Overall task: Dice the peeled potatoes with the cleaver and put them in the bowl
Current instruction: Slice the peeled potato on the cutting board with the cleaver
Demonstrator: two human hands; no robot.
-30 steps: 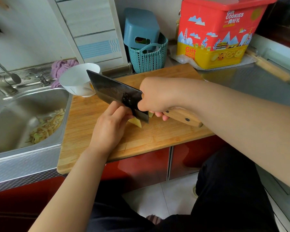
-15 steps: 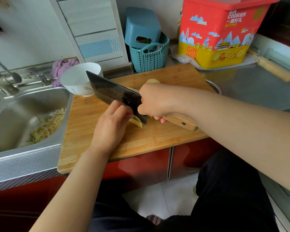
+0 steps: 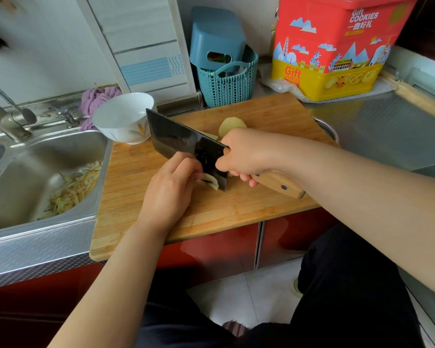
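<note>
On the wooden cutting board (image 3: pixel 141 197) my left hand (image 3: pixel 170 189) holds a pale potato piece (image 3: pixel 211 180) with curled fingers, most of it hidden under the hand. My right hand (image 3: pixel 246 153) grips the wooden handle of the dark cleaver (image 3: pixel 183 141), whose blade stands against the left fingers with its lower corner on the potato piece. A peeled potato slice (image 3: pixel 231 124) lies on the board behind my right hand. The white bowl (image 3: pixel 123 116) stands at the board's far left corner.
A steel sink (image 3: pixel 35 172) with peelings lies left of the board, with a tap (image 3: pixel 8 119) and purple cloth (image 3: pixel 98 99) behind. A teal basket (image 3: pixel 226 84) and a red cookie tin (image 3: pixel 337 46) stand at the back. A metal rim (image 3: pixel 329 129) shows at the board's right edge.
The cleaver and my right hand have shifted slightly left along the potato piece. The potato slice behind my right hand has come into view.
</note>
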